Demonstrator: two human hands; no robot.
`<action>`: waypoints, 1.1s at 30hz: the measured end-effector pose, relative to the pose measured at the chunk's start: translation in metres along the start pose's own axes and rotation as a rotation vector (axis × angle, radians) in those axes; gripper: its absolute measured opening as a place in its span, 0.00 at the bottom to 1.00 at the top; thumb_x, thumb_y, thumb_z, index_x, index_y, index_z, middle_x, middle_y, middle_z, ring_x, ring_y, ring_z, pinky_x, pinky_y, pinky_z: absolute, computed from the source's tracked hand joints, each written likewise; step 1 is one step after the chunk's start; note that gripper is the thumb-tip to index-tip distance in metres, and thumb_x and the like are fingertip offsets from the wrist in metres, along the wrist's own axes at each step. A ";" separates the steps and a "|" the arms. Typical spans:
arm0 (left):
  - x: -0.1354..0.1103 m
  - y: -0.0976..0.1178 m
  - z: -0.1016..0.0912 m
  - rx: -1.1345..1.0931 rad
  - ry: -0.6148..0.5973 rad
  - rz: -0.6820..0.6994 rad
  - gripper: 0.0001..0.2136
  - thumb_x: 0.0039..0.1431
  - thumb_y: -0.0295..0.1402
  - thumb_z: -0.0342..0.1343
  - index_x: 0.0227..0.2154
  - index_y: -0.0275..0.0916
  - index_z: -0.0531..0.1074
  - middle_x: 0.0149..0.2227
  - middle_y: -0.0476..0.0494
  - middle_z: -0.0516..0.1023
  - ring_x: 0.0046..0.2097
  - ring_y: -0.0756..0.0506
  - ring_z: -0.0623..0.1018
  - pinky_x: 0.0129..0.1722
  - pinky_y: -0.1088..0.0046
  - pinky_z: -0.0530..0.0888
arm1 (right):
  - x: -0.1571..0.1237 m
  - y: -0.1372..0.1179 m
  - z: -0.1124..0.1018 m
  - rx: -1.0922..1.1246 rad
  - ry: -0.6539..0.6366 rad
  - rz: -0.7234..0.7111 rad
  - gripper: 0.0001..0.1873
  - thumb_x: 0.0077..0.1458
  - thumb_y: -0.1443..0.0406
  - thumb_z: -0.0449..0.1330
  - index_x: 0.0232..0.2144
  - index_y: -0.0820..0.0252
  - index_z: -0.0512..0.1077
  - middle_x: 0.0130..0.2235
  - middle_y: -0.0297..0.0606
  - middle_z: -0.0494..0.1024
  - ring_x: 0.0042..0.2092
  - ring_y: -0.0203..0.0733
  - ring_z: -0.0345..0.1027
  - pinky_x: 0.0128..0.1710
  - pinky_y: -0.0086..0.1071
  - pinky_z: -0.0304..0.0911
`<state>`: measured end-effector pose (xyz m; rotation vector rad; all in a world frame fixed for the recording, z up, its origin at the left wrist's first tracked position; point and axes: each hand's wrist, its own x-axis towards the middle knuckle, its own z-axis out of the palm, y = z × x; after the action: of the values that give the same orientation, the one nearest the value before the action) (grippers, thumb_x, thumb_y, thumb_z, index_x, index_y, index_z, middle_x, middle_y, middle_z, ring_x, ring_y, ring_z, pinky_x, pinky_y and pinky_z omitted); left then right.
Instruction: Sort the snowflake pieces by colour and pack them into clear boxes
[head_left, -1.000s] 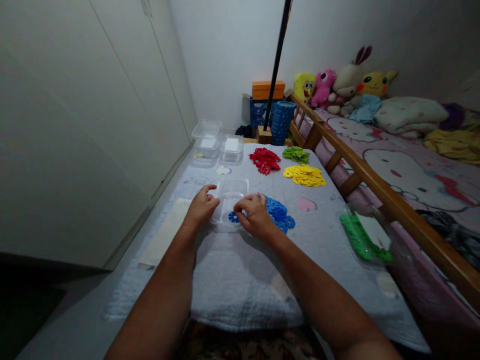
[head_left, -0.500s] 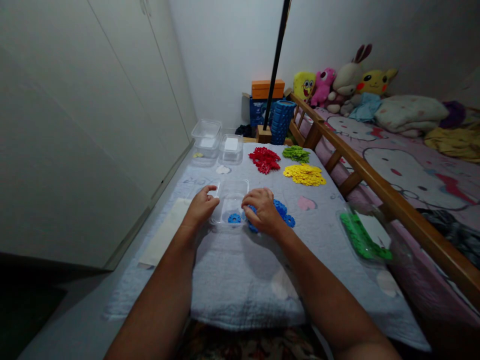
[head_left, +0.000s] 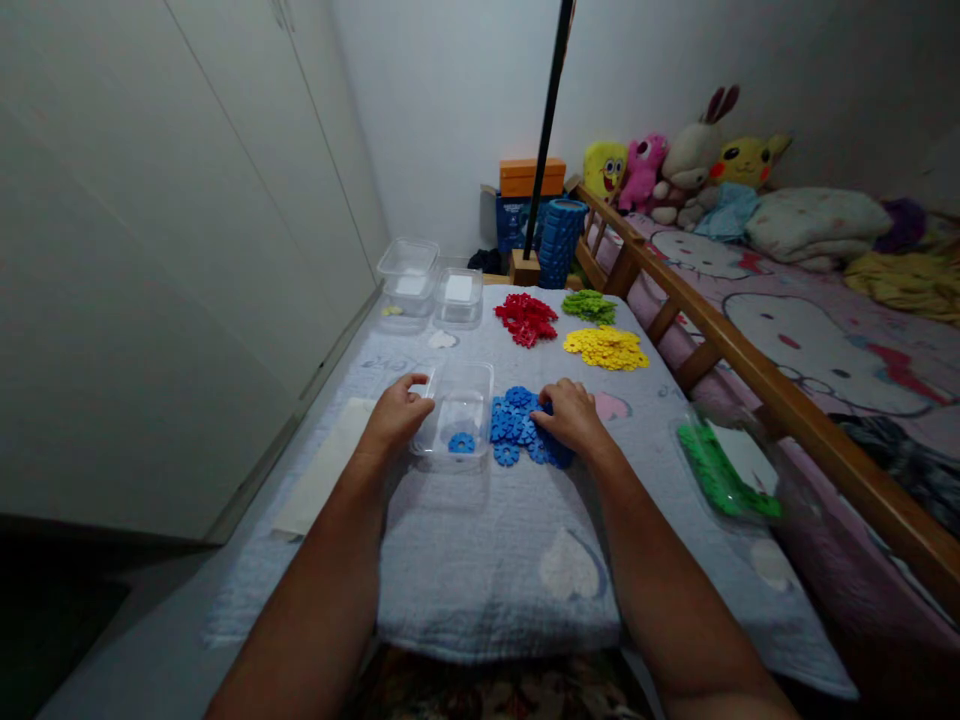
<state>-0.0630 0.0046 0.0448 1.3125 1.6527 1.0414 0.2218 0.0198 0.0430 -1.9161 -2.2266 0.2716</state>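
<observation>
My left hand (head_left: 399, 415) grips the left wall of a clear plastic container (head_left: 474, 455), thumb and fingers curled at its rim. A blue notched disc (head_left: 461, 443), a snowflake-shaped building piece, lies inside near the front. Right of the container spreads a pile of blue snowflake discs (head_left: 516, 422). Over the right side of that pile is my right hand (head_left: 574, 413), its fingers bent and pinched against the discs. Its fingertips partly hide what they pinch.
Red (head_left: 526, 320), yellow (head_left: 606, 348) and light green pieces (head_left: 589, 307) lie in piles farther back. Clear containers (head_left: 459, 296) stand at back left. A container of green pieces (head_left: 724, 470) sits at right by the wooden bed rail (head_left: 705, 325). A pale sheet (head_left: 319, 480) lies left.
My right hand has moved right, from the container's right edge to the blue pile, uncovering more discs. My left hand stays at the container's left side.
</observation>
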 end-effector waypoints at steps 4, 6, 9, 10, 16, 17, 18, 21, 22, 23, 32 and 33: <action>0.000 -0.001 0.001 0.010 0.010 0.015 0.26 0.40 0.33 0.53 0.47 0.35 0.71 0.18 0.59 0.58 0.20 0.51 0.59 0.21 0.75 0.52 | 0.002 0.002 -0.002 0.104 0.022 0.013 0.06 0.54 0.63 0.64 0.35 0.57 0.75 0.43 0.41 0.76 0.48 0.47 0.66 0.45 0.36 0.56; 0.001 -0.001 0.002 0.006 0.030 0.023 0.27 0.39 0.33 0.54 0.47 0.34 0.71 0.19 0.59 0.58 0.20 0.51 0.59 0.21 0.75 0.54 | 0.004 0.006 -0.003 0.214 0.033 0.003 0.03 0.53 0.65 0.63 0.31 0.58 0.73 0.39 0.38 0.76 0.43 0.43 0.67 0.42 0.34 0.56; 0.001 0.000 0.004 0.000 0.071 0.025 0.27 0.39 0.34 0.55 0.47 0.34 0.72 0.21 0.58 0.61 0.22 0.51 0.61 0.22 0.75 0.56 | 0.005 0.010 -0.006 0.437 0.048 -0.013 0.04 0.51 0.65 0.61 0.27 0.57 0.69 0.30 0.32 0.73 0.34 0.38 0.65 0.36 0.31 0.55; 0.002 0.001 0.005 -0.004 0.084 0.027 0.26 0.40 0.34 0.55 0.47 0.34 0.72 0.21 0.57 0.62 0.22 0.51 0.62 0.23 0.75 0.57 | 0.004 0.010 -0.007 0.515 0.072 -0.017 0.04 0.51 0.64 0.60 0.26 0.57 0.68 0.28 0.30 0.71 0.32 0.37 0.63 0.34 0.31 0.55; 0.002 0.001 0.012 -0.077 0.148 0.040 0.23 0.45 0.40 0.58 0.45 0.35 0.73 0.21 0.57 0.62 0.22 0.51 0.62 0.23 0.75 0.58 | -0.007 -0.021 -0.015 0.823 0.317 -0.174 0.07 0.54 0.59 0.60 0.28 0.56 0.70 0.29 0.31 0.72 0.34 0.40 0.66 0.39 0.33 0.61; 0.002 0.000 0.013 -0.091 0.148 0.035 0.23 0.45 0.40 0.58 0.45 0.35 0.73 0.20 0.57 0.61 0.22 0.51 0.62 0.23 0.76 0.58 | -0.010 -0.029 -0.015 0.825 0.313 -0.212 0.07 0.55 0.60 0.60 0.29 0.56 0.70 0.30 0.32 0.74 0.36 0.41 0.67 0.41 0.34 0.61; 0.002 -0.001 0.014 -0.104 0.144 0.027 0.22 0.45 0.39 0.58 0.45 0.35 0.73 0.20 0.58 0.60 0.22 0.51 0.61 0.22 0.76 0.57 | -0.013 -0.036 -0.013 0.809 0.298 -0.248 0.06 0.56 0.61 0.60 0.30 0.56 0.72 0.31 0.33 0.75 0.37 0.41 0.68 0.44 0.35 0.62; 0.002 -0.004 0.016 -0.148 0.128 0.004 0.22 0.44 0.36 0.56 0.44 0.36 0.73 0.19 0.59 0.59 0.20 0.52 0.59 0.21 0.77 0.56 | -0.019 -0.055 -0.005 0.687 0.233 -0.336 0.02 0.56 0.65 0.62 0.34 0.55 0.75 0.35 0.34 0.78 0.42 0.43 0.69 0.52 0.40 0.59; 0.002 -0.005 0.016 -0.165 0.123 -0.005 0.22 0.43 0.36 0.56 0.44 0.36 0.73 0.19 0.59 0.59 0.20 0.52 0.59 0.21 0.77 0.55 | -0.021 -0.060 -0.003 0.641 0.205 -0.361 0.03 0.56 0.67 0.63 0.35 0.54 0.76 0.35 0.34 0.78 0.43 0.44 0.69 0.54 0.42 0.57; 0.002 -0.006 0.017 -0.181 0.118 -0.014 0.22 0.43 0.35 0.56 0.44 0.36 0.73 0.19 0.58 0.60 0.20 0.51 0.60 0.21 0.77 0.55 | -0.022 -0.064 0.000 0.600 0.172 -0.384 0.05 0.56 0.68 0.63 0.35 0.53 0.76 0.36 0.34 0.79 0.45 0.44 0.68 0.58 0.44 0.55; 0.001 -0.004 0.016 -0.176 0.110 -0.039 0.23 0.41 0.34 0.54 0.44 0.36 0.73 0.19 0.58 0.60 0.19 0.52 0.59 0.21 0.77 0.55 | -0.028 -0.078 0.004 0.388 -0.006 -0.470 0.08 0.59 0.71 0.61 0.37 0.53 0.79 0.41 0.36 0.81 0.52 0.47 0.66 0.66 0.61 0.33; 0.000 -0.003 0.016 -0.176 0.111 -0.039 0.22 0.41 0.34 0.54 0.44 0.36 0.73 0.19 0.58 0.60 0.19 0.52 0.58 0.21 0.77 0.55 | -0.028 -0.078 0.005 0.376 -0.003 -0.478 0.09 0.59 0.71 0.61 0.37 0.53 0.79 0.40 0.36 0.81 0.52 0.47 0.66 0.66 0.61 0.32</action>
<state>-0.0491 0.0068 0.0357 1.1214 1.6201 1.2251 0.1499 -0.0198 0.0583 -1.1612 -2.3427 0.5637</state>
